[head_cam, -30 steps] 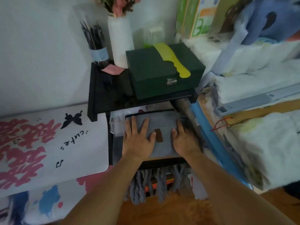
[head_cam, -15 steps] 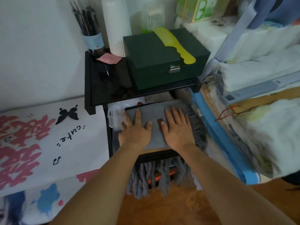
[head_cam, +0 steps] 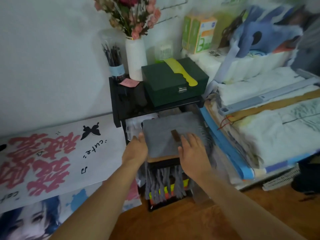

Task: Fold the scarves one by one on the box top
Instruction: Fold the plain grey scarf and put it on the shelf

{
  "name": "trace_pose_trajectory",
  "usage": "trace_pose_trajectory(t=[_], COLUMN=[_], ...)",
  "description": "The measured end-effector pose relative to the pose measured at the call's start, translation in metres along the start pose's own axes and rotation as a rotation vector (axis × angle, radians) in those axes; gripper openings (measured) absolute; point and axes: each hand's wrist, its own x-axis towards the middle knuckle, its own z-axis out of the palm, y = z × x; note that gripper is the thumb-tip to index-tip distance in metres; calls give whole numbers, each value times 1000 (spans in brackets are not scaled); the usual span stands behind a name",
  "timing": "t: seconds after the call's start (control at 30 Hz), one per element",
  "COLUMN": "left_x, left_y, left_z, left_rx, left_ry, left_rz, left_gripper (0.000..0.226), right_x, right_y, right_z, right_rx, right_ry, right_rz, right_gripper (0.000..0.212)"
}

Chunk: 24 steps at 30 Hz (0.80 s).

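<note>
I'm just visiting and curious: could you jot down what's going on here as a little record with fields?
Activity: folding a scarf
Scarf: grey scarf, folded flat, brown label on top, fringe hanging over the front edge
Surface: box top below a black shelf
Left hand: at the scarf's left edge, grip unclear
Right hand: fingers straight, lying on the scarf's right side
On shelf: green box, yellow comb, white vase

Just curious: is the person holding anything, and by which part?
Left hand grips the grey scarf's left edge; right hand lies flat on it, gripping nothing.
</note>
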Motion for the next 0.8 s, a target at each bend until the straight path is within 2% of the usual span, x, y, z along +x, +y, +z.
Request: trace_pose_trajectory(t=[0.1,0.23,0.37,0.47,0.57,0.8], left_x=[-28,-58,-106,-151,-198,-286], left_y=[-16,-68,-140,-209,-285,-415], left_z=[-16,-24,-26,-30,-35,-33], left_rx=[-36,-145,-231,-299,-294,-333], left_ry=[-35,-83,-54,-22,26,-48], left_rz=[110,145,2,-180,-291,-449], left_gripper=[36,30,26,21,21,26], right_x=[-24,-42,-76,-110,-152,-271], right_y=[-35,-83,-130,-165,-203,-251], right_z=[-5,19,63,94,115,141], right_rx=[68,131,232,224,224,196], right_ry=[-37,-133,-322,-481,-600,-731], right_rz=[-28,-103,-116,-154,-201,-146], right_gripper=[45,38,34,33,35,36])
